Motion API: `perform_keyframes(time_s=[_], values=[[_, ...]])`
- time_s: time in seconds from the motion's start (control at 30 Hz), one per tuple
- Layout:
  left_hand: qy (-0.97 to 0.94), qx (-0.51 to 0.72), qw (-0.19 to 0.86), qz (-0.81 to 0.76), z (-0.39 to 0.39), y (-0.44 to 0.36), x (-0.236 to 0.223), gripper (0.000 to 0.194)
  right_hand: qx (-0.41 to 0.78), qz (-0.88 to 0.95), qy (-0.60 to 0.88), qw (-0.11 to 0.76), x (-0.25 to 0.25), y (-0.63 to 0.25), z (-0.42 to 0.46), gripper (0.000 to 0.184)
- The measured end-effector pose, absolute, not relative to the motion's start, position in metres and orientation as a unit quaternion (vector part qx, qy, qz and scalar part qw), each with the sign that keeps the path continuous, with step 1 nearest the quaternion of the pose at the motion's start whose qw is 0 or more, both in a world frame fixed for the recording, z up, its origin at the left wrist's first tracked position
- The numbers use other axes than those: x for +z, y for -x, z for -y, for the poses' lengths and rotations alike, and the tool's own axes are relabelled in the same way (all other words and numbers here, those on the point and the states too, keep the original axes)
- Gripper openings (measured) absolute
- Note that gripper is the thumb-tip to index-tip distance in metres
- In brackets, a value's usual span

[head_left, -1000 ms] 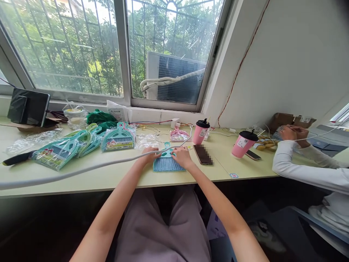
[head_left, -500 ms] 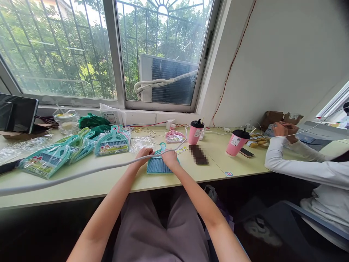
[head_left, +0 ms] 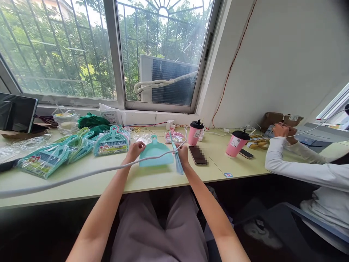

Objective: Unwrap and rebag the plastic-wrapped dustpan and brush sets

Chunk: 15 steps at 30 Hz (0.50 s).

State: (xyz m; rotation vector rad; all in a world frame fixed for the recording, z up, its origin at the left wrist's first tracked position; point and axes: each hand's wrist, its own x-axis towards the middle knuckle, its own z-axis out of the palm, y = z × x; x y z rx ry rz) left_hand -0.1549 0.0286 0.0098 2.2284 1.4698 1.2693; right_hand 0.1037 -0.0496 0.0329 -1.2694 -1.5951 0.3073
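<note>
My left hand (head_left: 135, 150) is closed on the left edge of a mint-green dustpan (head_left: 155, 150), whose handle points toward the window. My right hand (head_left: 182, 153) grips a small hand brush (head_left: 178, 163) of the same colour, held on edge with its blue bristles toward me. The brush is apart from the dustpan, just to its right. A grey-white cable (head_left: 114, 168) crosses the view in front of both pieces and hides a strip of each.
Wrapped brush-and-dustpan sets (head_left: 112, 141) lie on the table's left side. A phone (head_left: 198, 155) and a pink cup (head_left: 195, 134) are right of my hand, with another pink cup (head_left: 236, 144) beyond. At far right, a person's white sleeve (head_left: 297, 163) rests on the table.
The brush has come off the dustpan and moved right in my right hand, turned on edge. My left hand has shifted left, and the pan's bare inside now shows.
</note>
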Motion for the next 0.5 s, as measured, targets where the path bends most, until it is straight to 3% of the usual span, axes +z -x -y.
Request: perform_keyframes(time_s=[0.1, 0.27, 0.4, 0.5], values=[[-0.711, 0.486, 0.088, -0.501, -0.026, 0.163, 0.015, 0.020, 0.058, 0.610, 0.615, 0.496, 0.042, -0.130, 0.050, 0.047], [-0.660, 0.542, 0.047, -0.518, -0.018, 0.166, 0.019, 0.023, -0.037, 0.596, 0.738, 0.315, 0.035, -0.149, 0.044, 0.039], [-0.622, 0.569, 0.046, -0.535, -0.017, 0.168, 0.021, 0.022, -0.070, 0.616, 0.759, 0.198, 0.019, -0.140, 0.036, 0.035], [-0.600, 0.596, 0.077, -0.528, -0.018, 0.168, 0.023, 0.023, -0.086, 0.628, 0.753, 0.177, 0.015, -0.133, 0.034, 0.035]])
